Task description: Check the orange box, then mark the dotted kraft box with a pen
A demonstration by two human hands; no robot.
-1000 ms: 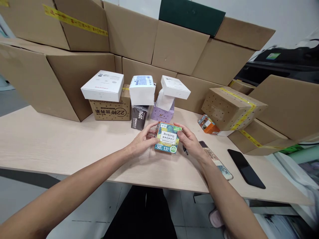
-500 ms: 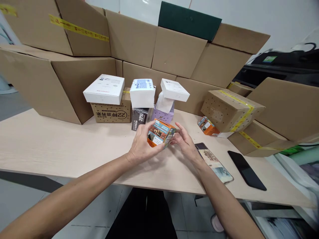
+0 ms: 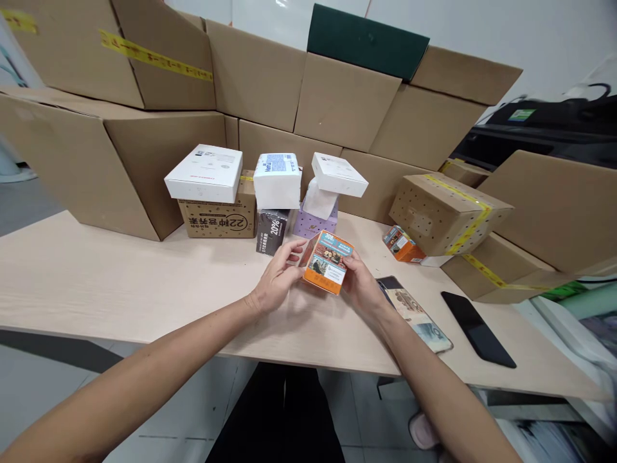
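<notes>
Bare table [image 3: 120, 276] leftward; stacked boxes [image 3: 270, 193] block behind.

Left hand [image 3: 276, 280] and right hand [image 3: 362, 287] meet (fingers curled), forearms converging.

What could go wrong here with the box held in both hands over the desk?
1. The small orange box is pinched only at its edges between left hand and right hand, above the table; a slip could drop it.
2. The patterned phone lies close under the right wrist; a careless move might nudge it toward the edge.
</notes>
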